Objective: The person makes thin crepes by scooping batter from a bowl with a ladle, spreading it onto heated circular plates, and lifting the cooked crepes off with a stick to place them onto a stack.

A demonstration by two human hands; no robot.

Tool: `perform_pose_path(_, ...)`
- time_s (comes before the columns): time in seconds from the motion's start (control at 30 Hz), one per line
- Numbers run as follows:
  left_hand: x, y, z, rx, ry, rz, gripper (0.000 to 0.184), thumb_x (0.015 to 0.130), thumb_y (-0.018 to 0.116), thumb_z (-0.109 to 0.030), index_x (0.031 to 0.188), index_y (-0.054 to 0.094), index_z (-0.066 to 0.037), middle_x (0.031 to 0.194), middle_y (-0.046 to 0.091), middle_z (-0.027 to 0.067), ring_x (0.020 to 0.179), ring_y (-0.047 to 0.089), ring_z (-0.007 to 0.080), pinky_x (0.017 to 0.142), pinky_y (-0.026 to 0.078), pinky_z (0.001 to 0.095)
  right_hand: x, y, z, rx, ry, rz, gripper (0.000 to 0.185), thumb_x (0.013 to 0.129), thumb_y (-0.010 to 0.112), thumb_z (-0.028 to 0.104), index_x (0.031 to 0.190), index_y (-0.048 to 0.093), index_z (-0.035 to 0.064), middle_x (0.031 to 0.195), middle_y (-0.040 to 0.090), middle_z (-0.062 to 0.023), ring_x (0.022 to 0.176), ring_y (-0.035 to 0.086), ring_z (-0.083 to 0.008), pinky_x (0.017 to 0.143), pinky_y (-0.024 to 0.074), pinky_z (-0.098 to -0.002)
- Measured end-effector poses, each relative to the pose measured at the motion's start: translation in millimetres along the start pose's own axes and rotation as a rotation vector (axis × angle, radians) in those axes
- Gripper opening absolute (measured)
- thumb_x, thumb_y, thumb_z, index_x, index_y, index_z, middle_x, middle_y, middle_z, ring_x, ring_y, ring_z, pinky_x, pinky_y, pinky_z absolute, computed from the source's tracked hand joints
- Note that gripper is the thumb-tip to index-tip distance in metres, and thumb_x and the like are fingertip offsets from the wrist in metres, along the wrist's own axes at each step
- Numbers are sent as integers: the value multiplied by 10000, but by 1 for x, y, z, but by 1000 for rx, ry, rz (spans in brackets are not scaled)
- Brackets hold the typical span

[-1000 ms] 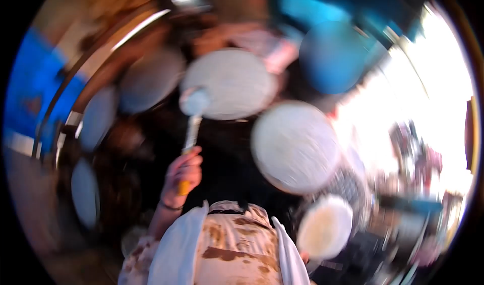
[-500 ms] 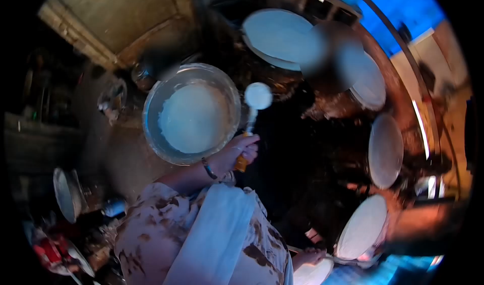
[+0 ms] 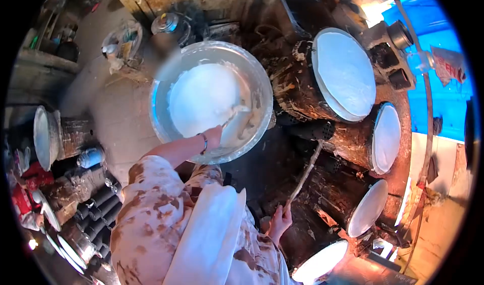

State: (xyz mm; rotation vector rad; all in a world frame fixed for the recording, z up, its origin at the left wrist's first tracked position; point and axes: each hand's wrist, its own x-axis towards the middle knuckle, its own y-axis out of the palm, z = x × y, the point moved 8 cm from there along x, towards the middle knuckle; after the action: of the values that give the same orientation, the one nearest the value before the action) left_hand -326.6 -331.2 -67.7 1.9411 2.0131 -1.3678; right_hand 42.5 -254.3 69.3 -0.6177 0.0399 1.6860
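A wide metal basin holds white batter. My left hand reaches over its near rim, fingers closed round a ladle whose head is down at the right inside of the basin; the handle is mostly hidden by the hand. Lower right, my right hand grips the near end of a thin stick. The stick slants up and away, its far tip close to a dark cylinder with holes between the drum stoves.
Drum stoves with round pale tops curve along the right; another top sits beyond. A kettle-like metal pot and a basket of items stand behind the basin. At left are another drum and dark cylinders.
My left hand has brought the ladle from beside the basin down into it. My right hand has moved up and left and now shows a stick. The view has shifted and brightened.
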Motion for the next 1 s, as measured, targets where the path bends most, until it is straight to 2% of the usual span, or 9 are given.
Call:
perform_pose_path(0.07,-24,28,7,-309,-263,122,267,747,554,-36,988,459,25,740,614,180,698,634,312,568,509,388,5,22,19,-17,-26,83,405,854,549,46,1252,494,-7,952,609,-1,827,542,-60,742,429,-195)
perform_pose_path(0.13,-53,77,6,-1291,-241,361,239,757,577,-35,967,463,-21,594,536,70,530,566,170,458,451,260,14,38,24,-25,-59,164,418,854,549,41,1263,480,-12,1046,608,-13,922,539,-73,822,418,-209)
perform_pose_path(0.2,-70,103,-10,-1662,-264,453,214,787,561,-28,978,463,-33,580,478,28,494,500,109,428,397,215,28,61,1,-31,-17,394,395,879,540,118,1273,506,94,566,413,93,419,341,-19,376,268,-175)
perform_pose_path(0.33,-105,63,-94,-2646,-247,826,154,875,442,28,996,498,-49,591,369,-33,417,344,27,388,334,176,34,90,-21,-241,37,470,379,893,519,147,1271,513,123,559,413,84,417,347,-25,372,277,-183)
perform_pose_path(0.4,-116,52,-109,-2608,-183,761,135,904,425,-31,1006,499,-78,578,344,-46,410,319,17,376,287,157,34,98,-39,-349,-78,589,370,897,514,145,1266,517,123,558,415,72,415,349,-25,366,276,-184)
perform_pose_path(0.43,-123,47,-115,-2569,-102,762,150,910,425,-39,1039,486,-83,579,336,-44,415,317,21,376,287,161,16,98,-14,-175,114,610,354,902,514,150,1254,529,121,565,427,70,406,342,-28,355,272,-195)
perform_pose_path(0.57,-165,0,-135,-2238,65,464,206,910,429,-43,1103,446,-113,563,315,-52,399,300,11,353,263,161,0,88,26,-62,132,669,353,902,517,132,1253,528,106,600,452,66,459,369,-23,402,299,-182)
perform_pose_path(0.73,-213,-71,-146,-1801,181,110,284,871,466,-5,1119,412,-132,520,302,-54,346,276,6,291,192,167,-3,91,101,-67,-516,709,387,887,530,77,1273,501,71,692,478,51,609,423,-18,546,357,-159)
perform_pose_path(1.0,-241,-146,-114,-1886,438,-92,331,866,472,-25,1177,393,-107,578,331,-44,374,300,1,313,243,160,-3,130,162,49,-601,730,387,842,561,20,1228,528,25,773,564,-11,704,498,-62,675,424,-195)
